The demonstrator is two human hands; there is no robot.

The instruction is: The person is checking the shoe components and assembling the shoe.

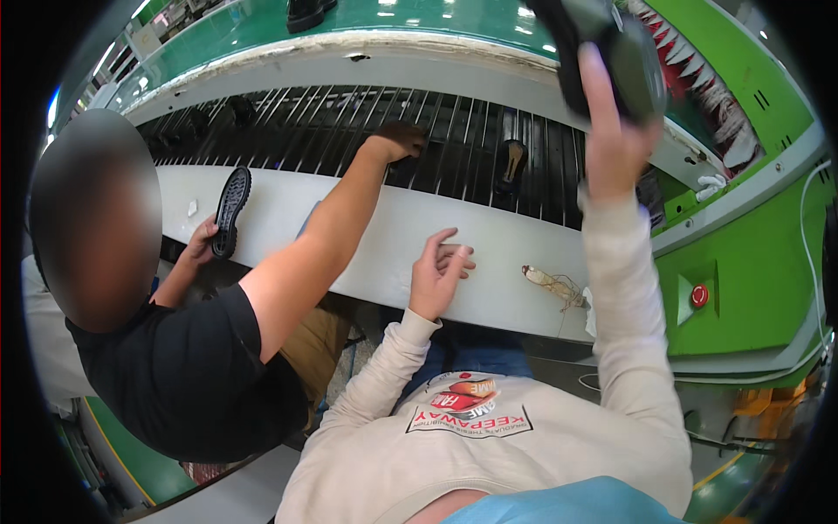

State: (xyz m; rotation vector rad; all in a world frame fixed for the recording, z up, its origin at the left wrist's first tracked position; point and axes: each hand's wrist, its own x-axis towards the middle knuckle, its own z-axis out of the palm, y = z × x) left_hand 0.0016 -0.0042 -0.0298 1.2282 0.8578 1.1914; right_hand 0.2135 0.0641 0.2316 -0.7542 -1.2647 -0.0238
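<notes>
My right hand point(616, 148) is raised at the upper right, closed around a dark shoe point(633, 65); it is somewhat blurred, and one finger lies stretched along it. My left hand point(438, 275) hovers over the white work ledge point(384, 236) with nothing in it, fingers loosely bent and apart. To its right on the ledge lies a slim cream-coloured piece wound with thin thread point(554, 283). Beyond the ledge, a dark shoe part with a tan strip point(512, 164) rests on the metal rollers point(454, 140).
At my left, a co-worker in a black shirt point(188, 375) holds a black shoe sole point(231, 212) and reaches the other hand point(400, 141) onto the rollers. A green machine point(733, 288) with a red button point(699, 295) and hanging red-and-white strips point(698, 74) stands right. Black shoes point(305, 12) sit on the far green surface.
</notes>
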